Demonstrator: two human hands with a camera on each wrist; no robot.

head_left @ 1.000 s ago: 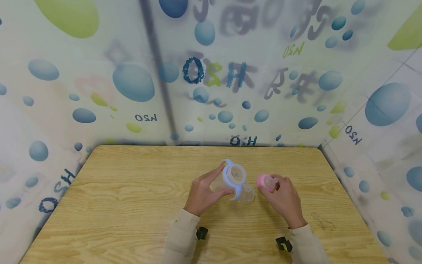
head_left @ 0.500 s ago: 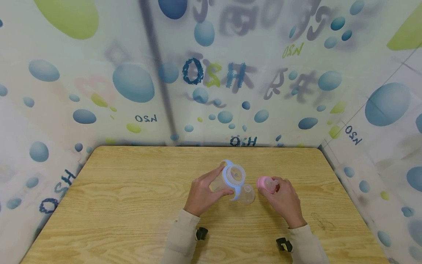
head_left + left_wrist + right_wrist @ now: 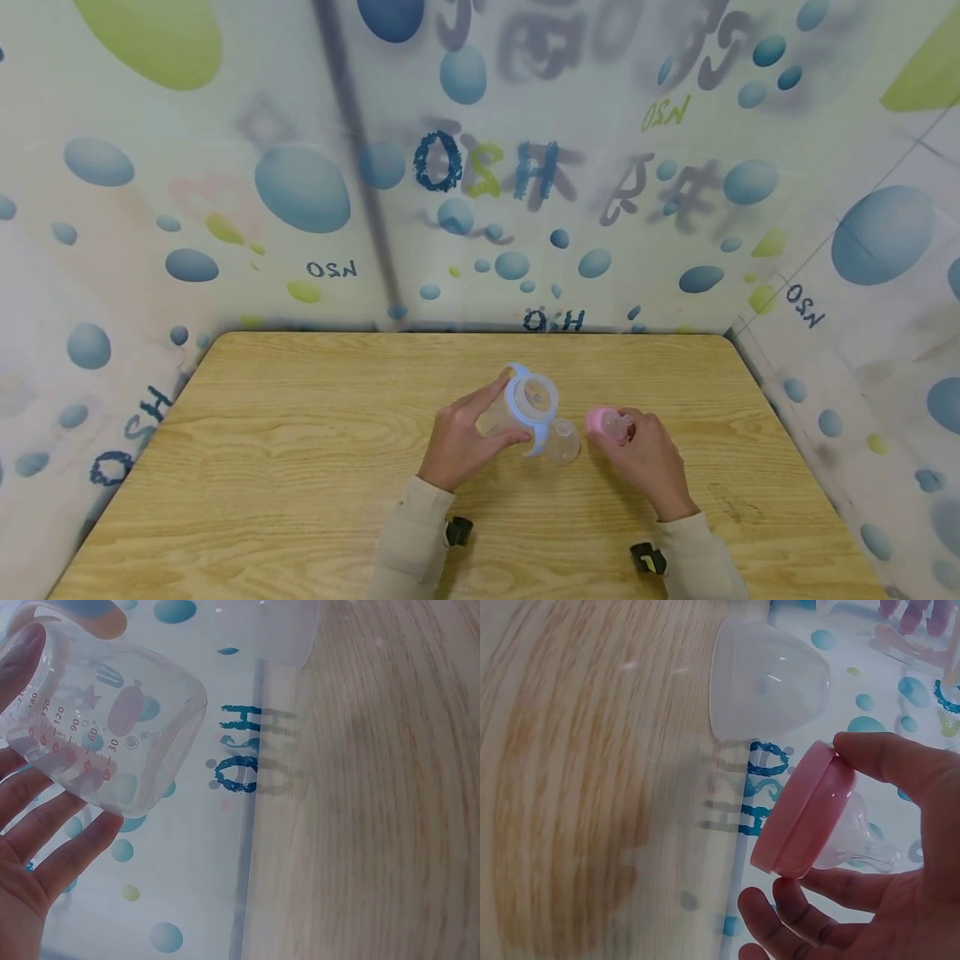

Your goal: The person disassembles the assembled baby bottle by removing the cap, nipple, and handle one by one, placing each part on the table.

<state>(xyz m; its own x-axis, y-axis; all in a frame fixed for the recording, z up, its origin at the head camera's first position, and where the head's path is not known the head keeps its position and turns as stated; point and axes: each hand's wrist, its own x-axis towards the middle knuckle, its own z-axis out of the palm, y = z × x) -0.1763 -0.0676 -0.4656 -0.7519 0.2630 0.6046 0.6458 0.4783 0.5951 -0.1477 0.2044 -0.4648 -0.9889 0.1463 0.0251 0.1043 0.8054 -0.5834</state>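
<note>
My left hand grips a clear baby bottle with a blue two-handled ring around its neck. The bottle is tilted, its uncapped mouth facing right. Pink measuring marks run down its side in the left wrist view. In my right hand, thumb and fingers pinch a pink collar with a clear nipple fitted in it. Between the hands a clear dome cap stands on the table, just beside the bottle's lower handle.
The wooden table reaches back to a wall printed with blue and green drops and letters. Side walls rise at left and right. Black wrist bands show below the hands.
The pink collar and its nipple have tilted and dropped slightly in my right hand, the nipple now pointing more to the right. The left hand and bottle stay put.
</note>
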